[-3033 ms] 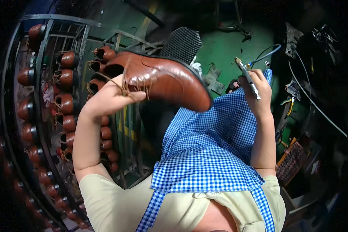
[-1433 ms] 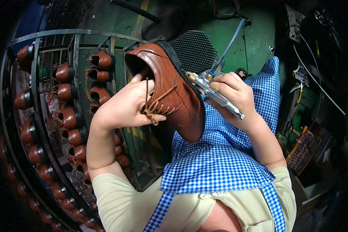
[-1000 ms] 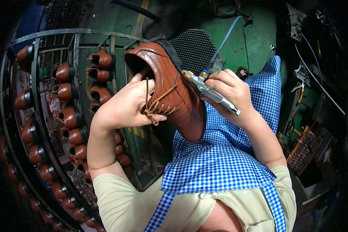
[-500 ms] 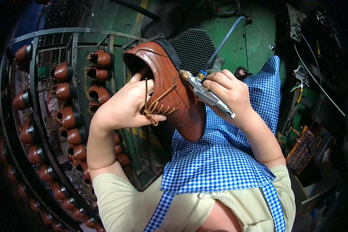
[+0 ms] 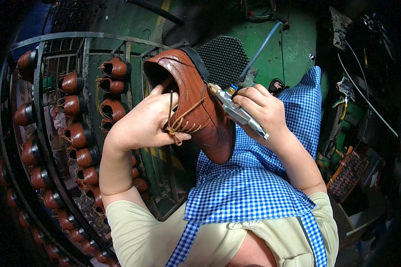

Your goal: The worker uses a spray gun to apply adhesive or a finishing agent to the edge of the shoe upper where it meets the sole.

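A brown leather lace-up shoe [image 5: 192, 95] with a dark sole and tan laces is held up in front of me, its toe pointing down toward my apron. My left hand [image 5: 153, 118] grips it, fingers reaching into the opening and thumb by the knotted laces. Closed around a silver spray gun [image 5: 238, 111] is my right hand [image 5: 263, 109]. The gun's brass nozzle lies close to the side of the shoe near the sole; whether they touch I cannot tell. A blue hose [image 5: 260, 49] runs up behind the gun.
At my left stands a metal rack [image 5: 42, 89] with several rows of similar brown shoes [image 5: 78, 134]. A black honeycomb-like panel [image 5: 223, 55] lies beyond the held shoe. A wooden-edged brush-like block [image 5: 349, 173], cables and dark equipment are at the right. The floor [image 5: 294, 49] is green.
Both hands keep their hold, and the shoe stays almost in place. The spray gun and right hand have shifted very slightly. The toe area looks a little darker.
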A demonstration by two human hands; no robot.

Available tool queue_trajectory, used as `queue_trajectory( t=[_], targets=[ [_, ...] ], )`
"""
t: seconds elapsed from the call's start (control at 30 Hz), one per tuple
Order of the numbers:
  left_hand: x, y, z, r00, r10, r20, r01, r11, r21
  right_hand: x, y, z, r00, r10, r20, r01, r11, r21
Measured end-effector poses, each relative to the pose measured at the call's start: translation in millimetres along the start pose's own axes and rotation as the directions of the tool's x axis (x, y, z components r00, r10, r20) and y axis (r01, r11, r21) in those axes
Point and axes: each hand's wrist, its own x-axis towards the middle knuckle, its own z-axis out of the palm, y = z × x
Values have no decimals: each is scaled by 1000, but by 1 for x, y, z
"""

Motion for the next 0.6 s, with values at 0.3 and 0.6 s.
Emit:
queue_trajectory(
  t=[0.3, 0.6],
  targets=[
    [-1, -3, 0, 999, -50, -6, 50, 998, -35, 18, 6, -1, 991, 72, -115, -59, 992, 114],
    [-4, -5, 0, 998, -64, 1, 64, 995, -81, -1, 61, -15, 898, 326, -295, -344, 939, -8]
  ],
)
